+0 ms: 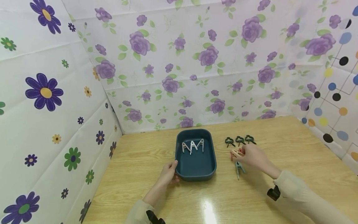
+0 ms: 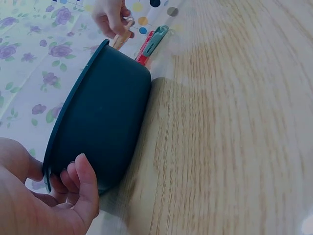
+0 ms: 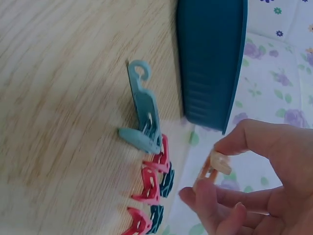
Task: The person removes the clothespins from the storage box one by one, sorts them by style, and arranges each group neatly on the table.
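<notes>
My left hand (image 1: 167, 173) grips the left rim of a dark blue plastic basin (image 1: 195, 178), thumb on the edge and fingers against the outer wall. Inside the basin, toward its far end, lie three pale clothespins (image 1: 193, 145). Right of the basin, my right hand (image 1: 254, 157) pinches a peach-coloured clothespin (image 3: 209, 167) between thumb and fingers, held above the table. Below that hand a light teal clothespin (image 3: 145, 110) with a hooked end lies on the wood. Beside it are several red clips (image 3: 150, 186), mostly covered by the hand in the head view.
Three dark green clips (image 1: 239, 140) lie in a row behind the red ones. The wooden table (image 1: 139, 149) ends at a flower-printed cloth wall (image 1: 167, 105) at the back, with more printed cloth (image 1: 70, 130) along the left and right sides.
</notes>
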A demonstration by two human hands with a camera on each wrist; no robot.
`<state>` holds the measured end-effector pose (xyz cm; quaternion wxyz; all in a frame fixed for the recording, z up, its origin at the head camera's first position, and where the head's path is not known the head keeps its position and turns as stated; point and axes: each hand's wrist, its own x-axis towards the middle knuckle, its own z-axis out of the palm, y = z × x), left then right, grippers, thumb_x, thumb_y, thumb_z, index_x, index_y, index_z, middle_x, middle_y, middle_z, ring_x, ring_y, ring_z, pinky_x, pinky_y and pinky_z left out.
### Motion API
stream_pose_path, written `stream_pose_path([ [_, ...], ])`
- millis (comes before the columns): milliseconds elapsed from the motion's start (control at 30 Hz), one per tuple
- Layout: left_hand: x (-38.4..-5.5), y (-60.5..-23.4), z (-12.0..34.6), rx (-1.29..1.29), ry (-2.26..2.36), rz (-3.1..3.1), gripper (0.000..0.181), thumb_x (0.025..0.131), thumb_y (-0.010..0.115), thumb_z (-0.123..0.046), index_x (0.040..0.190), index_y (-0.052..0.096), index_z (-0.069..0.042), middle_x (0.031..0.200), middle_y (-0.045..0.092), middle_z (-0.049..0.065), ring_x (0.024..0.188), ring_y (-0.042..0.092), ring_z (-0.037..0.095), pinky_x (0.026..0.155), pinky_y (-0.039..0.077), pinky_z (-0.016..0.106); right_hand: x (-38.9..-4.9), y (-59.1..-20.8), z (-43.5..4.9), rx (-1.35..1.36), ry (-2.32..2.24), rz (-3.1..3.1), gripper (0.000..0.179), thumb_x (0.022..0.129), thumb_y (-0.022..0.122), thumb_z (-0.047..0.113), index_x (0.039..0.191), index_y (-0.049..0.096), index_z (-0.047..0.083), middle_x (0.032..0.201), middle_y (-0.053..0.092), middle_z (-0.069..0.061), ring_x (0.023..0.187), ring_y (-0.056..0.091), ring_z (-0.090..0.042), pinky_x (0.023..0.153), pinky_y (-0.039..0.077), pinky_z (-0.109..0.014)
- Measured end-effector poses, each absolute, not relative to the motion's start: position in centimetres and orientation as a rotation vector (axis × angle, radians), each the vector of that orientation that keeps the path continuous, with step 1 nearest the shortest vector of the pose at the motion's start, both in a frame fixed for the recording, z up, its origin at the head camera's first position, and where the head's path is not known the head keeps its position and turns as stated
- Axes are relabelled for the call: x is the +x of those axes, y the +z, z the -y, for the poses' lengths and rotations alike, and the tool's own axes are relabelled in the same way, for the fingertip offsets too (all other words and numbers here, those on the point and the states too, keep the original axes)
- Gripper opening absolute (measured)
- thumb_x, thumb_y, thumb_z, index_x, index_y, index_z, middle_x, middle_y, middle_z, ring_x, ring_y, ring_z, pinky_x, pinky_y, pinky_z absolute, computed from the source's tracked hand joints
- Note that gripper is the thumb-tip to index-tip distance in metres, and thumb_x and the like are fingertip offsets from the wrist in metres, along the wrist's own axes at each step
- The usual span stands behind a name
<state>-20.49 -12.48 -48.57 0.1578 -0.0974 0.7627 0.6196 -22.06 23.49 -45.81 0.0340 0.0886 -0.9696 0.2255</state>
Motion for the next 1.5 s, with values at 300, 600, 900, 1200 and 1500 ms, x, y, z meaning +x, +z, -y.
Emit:
stream_pose_path([
  [300, -20.7, -49.0, 12.6, -0.268, 1.762, -2.187, 0.059, 0.104, 0.038, -0.04, 0.144, 0.036, 0.004, 0.077, 0.049, 0.002, 0.062, 0.049, 0.011, 0.058, 0.054, 0.024, -21.2, -46.2, -24.6, 0.22, 0.564, 3.1, 0.047, 0.083, 0.073, 0.035, 0.057, 0.038, 0.017, 0.049, 0.028, 0.007, 0.047, 0.023, -0.008, 0.045, 0.021, -0.022],
  [600, -20.6, -48.9, 12.5, -0.257, 1.773, -2.178, 0.058, 0.104, 0.039, -0.04, 0.143, 0.037, 0.004, 0.074, 0.049, 0.002, 0.058, 0.048, 0.01, 0.055, 0.053, 0.023, -20.2, -46.3, -24.8, 0.181, 0.485, 3.271, 0.033, 0.083, 0.071, 0.028, 0.055, 0.062, 0.015, 0.044, 0.055, 0.001, 0.038, 0.046, -0.009, 0.038, 0.027, -0.017],
  [900, -20.5, -49.1, 12.7, -0.244, 1.776, -2.167, 0.057, 0.105, 0.037, -0.039, 0.143, 0.037, 0.004, 0.074, 0.049, 0.002, 0.057, 0.049, 0.009, 0.055, 0.053, 0.022, -19.9, -47.2, -24.8, 0.183, 0.407, 3.348, 0.031, 0.081, 0.073, 0.027, 0.057, 0.059, 0.014, 0.043, 0.053, 0.0, 0.038, 0.043, -0.009, 0.039, 0.024, -0.018],
  [1200, -20.4, -48.9, 12.6, -0.231, 1.787, -2.17, 0.06, 0.104, 0.039, -0.042, 0.144, 0.037, 0.003, 0.073, 0.048, 0.001, 0.057, 0.048, 0.008, 0.053, 0.052, 0.02, -20.3, -47.3, -24.9, 0.166, 0.405, 3.35, 0.03, 0.086, 0.067, 0.026, 0.061, 0.056, 0.013, 0.042, 0.047, 0.004, 0.038, 0.041, -0.008, 0.038, 0.023, -0.018],
  [1500, -20.6, -49.2, 12.8, -0.221, 1.788, -2.157, 0.059, 0.104, 0.039, -0.041, 0.145, 0.037, 0.001, 0.074, 0.048, 0.0, 0.059, 0.048, 0.008, 0.054, 0.052, 0.019, -20.4, -47.2, -24.8, 0.169, 0.391, 3.328, 0.034, 0.088, 0.066, 0.025, 0.058, 0.056, 0.012, 0.041, 0.044, 0.005, 0.038, 0.039, -0.007, 0.038, 0.024, -0.018],
])
